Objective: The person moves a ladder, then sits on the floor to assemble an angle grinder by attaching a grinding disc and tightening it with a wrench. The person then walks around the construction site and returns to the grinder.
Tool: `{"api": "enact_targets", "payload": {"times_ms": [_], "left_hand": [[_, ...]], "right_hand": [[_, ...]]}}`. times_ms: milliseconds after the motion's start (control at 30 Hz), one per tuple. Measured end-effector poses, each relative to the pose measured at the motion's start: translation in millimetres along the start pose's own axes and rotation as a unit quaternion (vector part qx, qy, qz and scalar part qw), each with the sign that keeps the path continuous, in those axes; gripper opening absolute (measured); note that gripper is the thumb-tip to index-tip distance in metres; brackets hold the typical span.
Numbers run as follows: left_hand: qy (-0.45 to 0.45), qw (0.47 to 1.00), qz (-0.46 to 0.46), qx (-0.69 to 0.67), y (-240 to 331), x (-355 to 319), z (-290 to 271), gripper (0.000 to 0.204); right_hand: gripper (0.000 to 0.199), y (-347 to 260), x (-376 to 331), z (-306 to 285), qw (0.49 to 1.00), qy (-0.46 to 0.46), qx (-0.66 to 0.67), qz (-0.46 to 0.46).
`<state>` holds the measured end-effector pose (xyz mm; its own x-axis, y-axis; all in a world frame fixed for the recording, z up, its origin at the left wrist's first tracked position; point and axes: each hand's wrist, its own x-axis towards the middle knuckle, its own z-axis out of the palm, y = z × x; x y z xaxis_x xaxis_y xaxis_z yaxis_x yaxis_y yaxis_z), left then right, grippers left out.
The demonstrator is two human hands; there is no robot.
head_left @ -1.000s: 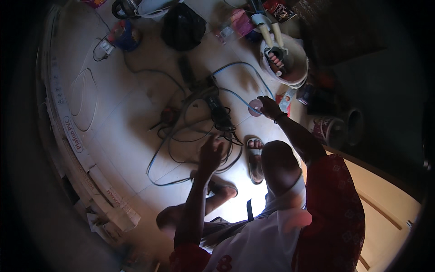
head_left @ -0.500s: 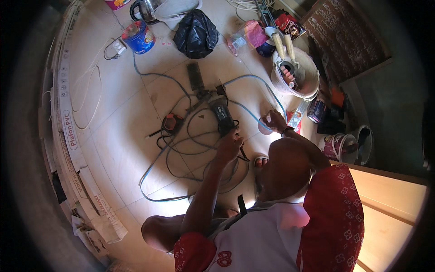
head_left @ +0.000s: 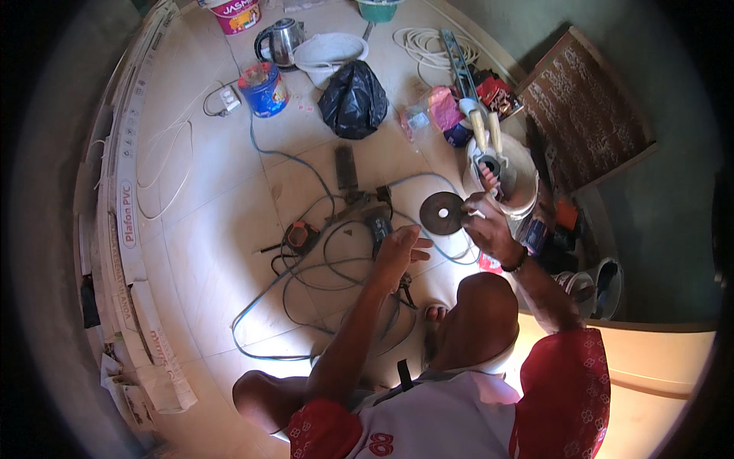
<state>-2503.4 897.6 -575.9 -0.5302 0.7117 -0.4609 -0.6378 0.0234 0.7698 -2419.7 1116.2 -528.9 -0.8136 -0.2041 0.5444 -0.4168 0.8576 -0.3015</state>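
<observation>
My right hand [head_left: 491,228] is closed on the edge of a dark, round cutting disc [head_left: 430,217] with a hole in its middle, held up above the floor. My left hand [head_left: 401,251] reaches over a black power tool [head_left: 380,228] that lies on the tiles, and partly hides it. The fingers of that hand are apart, with nothing seen in them. Around the tool lies a tangled blue-grey cable [head_left: 269,330]. A dark flat block [head_left: 346,168] lies just beyond the tool, and an orange-and-black object [head_left: 301,237] sits to its left.
At the right stands a dirty bucket [head_left: 523,183] with wooden-handled tools. Farther off are a black plastic bag [head_left: 353,99], a blue tin [head_left: 264,90], a kettle [head_left: 287,42] and a white power strip [head_left: 229,97]. Long boxed panels [head_left: 128,252] line the left side.
The right hand has lifted the disc off the floor area and turned its face into view. My left hand has loosened its fingers and come off the tool. The view has tilted upward.
</observation>
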Motion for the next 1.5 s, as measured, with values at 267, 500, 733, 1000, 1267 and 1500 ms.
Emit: {"api": "enact_targets", "payload": {"times_ms": [267, 500, 733, 1000, 1267, 1500], "left_hand": [[-0.063, 0.948, 0.299, -0.090, 84.6, -28.2, 35.5, 0.021], [-0.049, 0.949, 0.308, -0.045, 99.7, -31.3, 34.5, 0.020], [0.030, 0.941, 0.337, -0.023, 98.0, -28.7, 39.8, 0.019], [0.061, 0.929, 0.365, 0.010, 91.3, -28.6, 37.3, 0.014], [-0.018, 0.949, 0.313, -0.033, 102.8, -38.7, 36.2, 0.016], [-0.060, 0.956, 0.273, -0.087, 99.9, -39.3, 35.8, 0.018]], "right_hand": [[0.025, -32.7, 64.1, -44.4, 0.988, 0.151, 0.020, 0.000], [0.035, -50.0, 84.9, -54.1, 0.866, 0.060, 0.414, 0.274], [0.016, -49.7, 82.9, -50.1, 0.865, 0.070, 0.377, 0.324], [0.016, -57.7, 83.3, -49.5, 0.896, 0.073, 0.301, 0.319], [0.018, -47.8, 86.6, -55.5, 0.853, 0.009, 0.425, 0.304], [0.013, -50.5, 86.0, -63.4, 0.767, 0.013, 0.544, 0.339]]}}
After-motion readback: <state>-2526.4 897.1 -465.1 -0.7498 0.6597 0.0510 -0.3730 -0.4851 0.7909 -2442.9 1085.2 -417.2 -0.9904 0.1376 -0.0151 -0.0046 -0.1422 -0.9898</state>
